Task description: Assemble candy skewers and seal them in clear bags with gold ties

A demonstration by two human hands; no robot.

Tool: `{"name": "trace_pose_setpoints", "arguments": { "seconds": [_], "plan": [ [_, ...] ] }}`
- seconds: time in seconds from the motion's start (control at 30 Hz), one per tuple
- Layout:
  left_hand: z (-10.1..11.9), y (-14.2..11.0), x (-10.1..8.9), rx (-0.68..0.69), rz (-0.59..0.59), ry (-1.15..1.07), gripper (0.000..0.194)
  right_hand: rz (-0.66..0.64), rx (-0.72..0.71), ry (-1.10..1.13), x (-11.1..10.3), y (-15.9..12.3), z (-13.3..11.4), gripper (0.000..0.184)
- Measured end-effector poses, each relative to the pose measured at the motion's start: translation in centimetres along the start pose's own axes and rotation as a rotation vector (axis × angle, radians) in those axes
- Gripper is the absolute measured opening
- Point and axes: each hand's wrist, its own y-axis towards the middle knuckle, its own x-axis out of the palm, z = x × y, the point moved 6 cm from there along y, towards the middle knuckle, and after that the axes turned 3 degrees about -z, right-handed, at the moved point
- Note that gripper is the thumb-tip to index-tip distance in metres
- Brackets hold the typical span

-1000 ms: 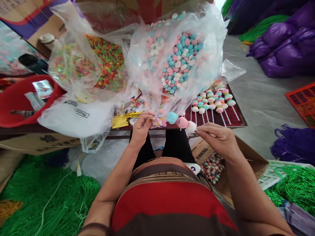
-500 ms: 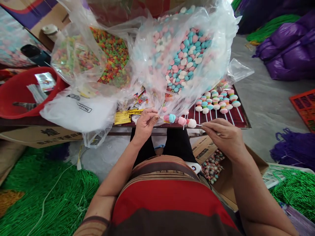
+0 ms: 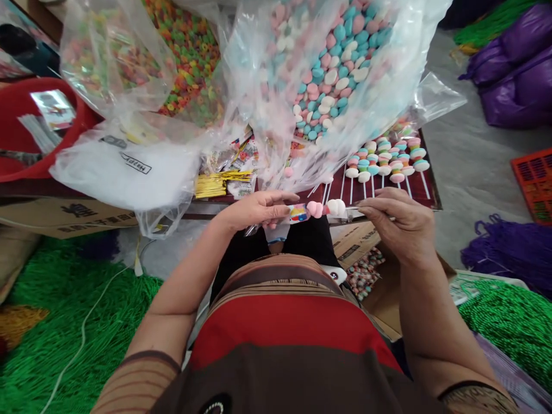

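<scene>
A candy skewer (image 3: 315, 210) with pink and white marshmallow pieces stretches level between my two hands, just over the table's front edge. A clear wrapper with a colourful print (image 3: 298, 213) seems to cover it, and its far-left end is hidden by fingers. My left hand (image 3: 261, 209) is closed around the skewer's left end, thumb on the printed part. With thumb and forefinger my right hand (image 3: 399, 223) pinches the stick end at the right. Behind it, finished-looking candy skewers (image 3: 385, 158) lie in a row, white sticks facing me.
A big clear bag of pastel candies (image 3: 330, 77) sits at the back, beside a bag of gummy rings (image 3: 192, 63). Further left are a white plastic bag (image 3: 125, 169), yellow twist ties (image 3: 211, 184) and a red basin (image 3: 80, 129). Below right stands a cardboard box (image 3: 388, 299).
My left hand has shifted from pinching the skewer's left tip to wrapping over its left pieces. A printed wrapper now shows on the skewer. The view has tilted downward.
</scene>
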Motion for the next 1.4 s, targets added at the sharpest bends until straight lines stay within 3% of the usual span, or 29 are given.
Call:
{"name": "trace_pose_setpoints", "arguments": {
  "seconds": [0.1, 0.2, 0.3, 0.5, 0.6, 0.77, 0.9, 1.0, 1.07, 1.1, 1.13, 1.17, 1.27, 1.33, 1.4],
  "plan": [
    [0.1, 0.3, 0.8, -0.030, -0.214, 0.031, 0.051, -0.041, -0.034, 0.016, 0.2, 0.2, -0.6, 0.009],
    [0.5, 0.9, 1.0, 0.065, -0.254, 0.107, 0.036, -0.091, 0.014, 0.027, 0.6, 0.5, -1.0, 0.012],
    [1.5, 1.2, 0.8, 0.183, -0.145, 0.259, 0.033, -0.098, 0.076, 0.045, 1.0, 0.5, -1.1, 0.013],
    [5.0, 0.3, 0.2, 0.417, 0.314, 0.948, 0.034, -0.070, 0.237, 0.072, 1.8, -0.2, -0.1, 0.015],
    [5.9, 0.4, 0.6, 0.521, 0.376, 1.121, 0.023, -0.137, 0.374, 0.214, 2.9, -0.7, 0.7, 0.020],
    [8.5, 0.2, 0.4, 0.703, 0.433, 0.952, 0.021, -0.359, 0.536, 0.678, 7.0, -1.6, 0.0, 0.033],
    [11.7, -2.5, 2.2, 0.814, 0.365, 1.053, 0.021, -0.249, 0.628, 1.056, 10.1, -1.4, -1.2, 0.037],
    [12.5, -6.0, 3.8, 1.032, 0.478, 1.153, 0.025, -0.191, 0.604, 1.244, 11.5, -0.5, -2.4, 0.036],
    [12.2, -7.9, 2.7, 1.131, 0.726, 0.960, 0.017, -0.184, 0.571, 1.292, 11.7, 0.1, -3.2, 0.034],
    [11.7, -8.2, 1.3, 1.081, 0.860, 0.768, 0.018, -0.190, 0.561, 1.299, 11.8, 0.3, -3.5, 0.034],
    [10.9, -7.8, -0.2, 0.977, 0.921, 0.564, 0.028, -0.200, 0.556, 1.298, 11.8, 0.4, -3.7, 0.033],
    [10.3, -6.9, -1.4, 0.899, 0.897, 0.339, 0.042, -0.215, 0.554, 1.295, 11.8, 0.5, -3.9, 0.034],
    [9.8, -3.6, -2.4, 0.724, 0.598, -0.117, 0.075, -0.268, 0.543, 1.276, 12.3, 0.1, -4.4, 0.035],
    [10.6, -2.5, -2.0, 0.704, 0.492, -0.221, 0.073, -0.314, 0.543, 1.259, 12.9, -0.4, -4.6, 0.036],
    [10.9, -2.1, -1.6, 0.715, 0.501, -0.295, 0.057, -0.331, 0.564, 1.266, 13.5, -0.9, -4.9, 0.037]
  ]
}}
